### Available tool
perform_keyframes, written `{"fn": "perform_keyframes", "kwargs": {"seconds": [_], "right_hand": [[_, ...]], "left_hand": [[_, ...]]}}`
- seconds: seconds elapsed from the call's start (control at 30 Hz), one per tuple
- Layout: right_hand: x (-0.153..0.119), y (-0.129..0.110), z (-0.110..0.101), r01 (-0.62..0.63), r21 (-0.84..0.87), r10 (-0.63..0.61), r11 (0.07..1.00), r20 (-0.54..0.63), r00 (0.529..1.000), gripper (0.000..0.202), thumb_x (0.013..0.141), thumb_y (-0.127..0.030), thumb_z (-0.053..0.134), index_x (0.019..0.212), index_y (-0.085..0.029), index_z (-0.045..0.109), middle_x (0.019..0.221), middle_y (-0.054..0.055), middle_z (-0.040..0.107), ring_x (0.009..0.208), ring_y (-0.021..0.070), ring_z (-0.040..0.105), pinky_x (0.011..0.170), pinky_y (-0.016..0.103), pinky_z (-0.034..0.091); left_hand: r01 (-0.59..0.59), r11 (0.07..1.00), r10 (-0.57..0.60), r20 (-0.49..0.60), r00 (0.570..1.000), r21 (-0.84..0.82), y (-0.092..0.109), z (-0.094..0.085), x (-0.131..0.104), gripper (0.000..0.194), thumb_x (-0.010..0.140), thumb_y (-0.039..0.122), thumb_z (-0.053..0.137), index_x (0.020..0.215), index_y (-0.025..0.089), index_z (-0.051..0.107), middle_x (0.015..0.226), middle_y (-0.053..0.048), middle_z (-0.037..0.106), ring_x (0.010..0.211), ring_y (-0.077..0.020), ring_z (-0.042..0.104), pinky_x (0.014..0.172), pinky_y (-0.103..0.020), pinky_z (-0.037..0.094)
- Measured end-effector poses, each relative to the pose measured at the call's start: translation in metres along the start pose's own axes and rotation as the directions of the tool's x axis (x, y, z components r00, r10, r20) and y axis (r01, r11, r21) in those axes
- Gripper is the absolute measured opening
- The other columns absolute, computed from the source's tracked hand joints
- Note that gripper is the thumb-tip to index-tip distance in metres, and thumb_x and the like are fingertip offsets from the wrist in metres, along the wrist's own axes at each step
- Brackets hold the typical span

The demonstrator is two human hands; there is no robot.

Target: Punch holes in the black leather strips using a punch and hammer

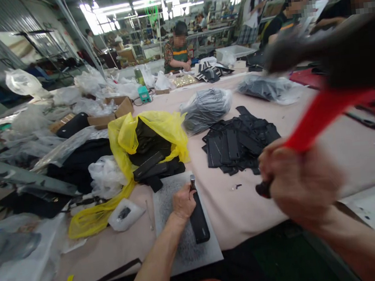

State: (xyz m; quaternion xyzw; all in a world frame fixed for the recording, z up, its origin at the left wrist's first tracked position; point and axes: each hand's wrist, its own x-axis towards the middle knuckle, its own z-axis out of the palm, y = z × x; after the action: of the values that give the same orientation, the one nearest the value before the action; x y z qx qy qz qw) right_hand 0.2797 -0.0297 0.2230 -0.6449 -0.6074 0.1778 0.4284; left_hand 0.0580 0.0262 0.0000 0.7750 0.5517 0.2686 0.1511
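Observation:
My left hand (183, 205) is closed around a short metal punch (193, 183), which stands upright at the far end of a flat black piece (201, 223). That piece lies on a grey, marked board (187, 257) in front of me. Raised on the right, my right hand (306, 184) grips a hammer (315, 121) by its red handle; its dark head is blurred and well apart from the punch. Beyond the board, a loose pile of black pieces (237, 142) lies on the cloth-covered table (228, 216).
A yellow bag (175, 124) of black pieces lies open behind the board. Clear bags (207, 107) of dark parts lie farther back. Plastic wrapping (34, 120) and a cardboard box (121, 107) crowd the left. A person (177, 53) sits across the table.

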Motion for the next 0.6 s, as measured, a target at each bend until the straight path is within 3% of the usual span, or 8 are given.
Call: {"fn": "perform_keyframes", "kwargs": {"seconds": [0.13,0.2,0.3,0.37,0.43,0.47,0.5,0.6], "right_hand": [[-0.014,0.022,0.021,0.23,-0.288,-0.126,0.929,0.337,0.933,0.027,0.088,-0.042,0.046,0.069,-0.023,0.044,0.052,0.0,0.044,0.042,0.0111,0.032,0.047,0.029,0.016],[-0.013,0.021,0.021,0.25,-0.339,-0.147,0.907,0.301,0.942,0.025,0.092,-0.04,0.042,0.073,-0.023,0.044,0.054,-0.001,0.045,0.042,0.0113,0.035,0.047,0.028,0.019],[-0.011,0.017,0.02,0.168,-0.255,-0.154,0.952,0.074,0.985,0.024,0.095,-0.039,0.032,0.079,-0.023,0.041,0.056,-0.002,0.045,0.044,0.0122,0.04,0.048,0.027,0.025],[-0.01,0.018,0.02,0.193,-0.261,-0.15,0.946,0.177,0.973,0.022,0.093,-0.037,0.037,0.077,-0.023,0.041,0.053,-0.002,0.043,0.042,0.0118,0.038,0.046,0.027,0.022],[-0.008,0.018,0.018,0.247,-0.315,-0.12,0.917,0.372,0.921,0.022,0.089,-0.037,0.045,0.071,-0.024,0.041,0.049,-0.003,0.041,0.039,0.0112,0.033,0.045,0.028,0.018],[-0.007,0.016,0.017,0.245,-0.325,-0.102,0.913,0.4,0.911,0.023,0.088,-0.037,0.047,0.07,-0.024,0.041,0.049,-0.003,0.041,0.039,0.0113,0.032,0.045,0.028,0.017],[-0.006,0.014,0.015,0.216,-0.31,-0.098,0.926,0.356,0.929,0.023,0.089,-0.038,0.046,0.071,-0.024,0.042,0.05,-0.003,0.043,0.04,0.0116,0.034,0.045,0.028,0.019],[-0.008,0.006,0.014,0.106,-0.154,-0.11,0.982,-0.015,0.994,0.024,0.096,-0.039,0.032,0.081,-0.024,0.043,0.059,0.0,0.049,0.048,0.0141,0.045,0.048,0.027,0.029]], "left_hand": [[-0.022,1.0,0.022,-0.011,1.0,-0.021,-0.001,0.0,0.0,0.016,0.084,0.017,0.055,0.097,0.021,0.064,0.083,-0.005,0.072,0.076,-0.0221,0.069,0.065,-0.029,0.05],[-0.023,0.999,0.022,-0.028,0.999,-0.029,-0.001,0.0,0.0,0.014,0.085,0.018,0.055,0.095,0.021,0.064,0.082,-0.005,0.072,0.075,-0.022,0.069,0.065,-0.029,0.05],[-0.025,0.999,0.023,-0.039,0.999,-0.037,-0.002,0.0,-0.001,0.012,0.085,0.017,0.054,0.091,0.02,0.064,0.08,-0.005,0.071,0.074,-0.0218,0.068,0.065,-0.029,0.05],[-0.028,0.999,0.027,-0.04,0.999,-0.044,-0.002,0.0,-0.001,0.011,0.084,0.017,0.054,0.09,0.02,0.064,0.079,-0.005,0.071,0.073,-0.0216,0.068,0.064,-0.029,0.049],[-0.03,0.998,0.028,-0.043,0.999,-0.058,-0.002,0.0,-0.001,0.012,0.084,0.017,0.055,0.09,0.021,0.064,0.078,-0.005,0.071,0.071,-0.0213,0.068,0.063,-0.028,0.049],[-0.032,0.997,0.029,-0.045,0.999,-0.065,-0.002,0.001,-0.001,0.013,0.084,0.017,0.055,0.091,0.021,0.064,0.078,-0.004,0.071,0.071,-0.0212,0.068,0.063,-0.028,0.049],[-0.033,0.997,0.03,-0.047,0.998,-0.072,-0.002,0.001,-0.001,0.014,0.084,0.016,0.055,0.093,0.021,0.064,0.079,-0.004,0.071,0.072,-0.0211,0.068,0.064,-0.028,0.049],[-0.029,0.997,0.026,-0.042,0.999,-0.072,-0.003,0.001,0.0,0.014,0.084,0.016,0.054,0.093,0.021,0.063,0.081,-0.005,0.071,0.077,-0.0214,0.069,0.067,-0.028,0.05]]}}
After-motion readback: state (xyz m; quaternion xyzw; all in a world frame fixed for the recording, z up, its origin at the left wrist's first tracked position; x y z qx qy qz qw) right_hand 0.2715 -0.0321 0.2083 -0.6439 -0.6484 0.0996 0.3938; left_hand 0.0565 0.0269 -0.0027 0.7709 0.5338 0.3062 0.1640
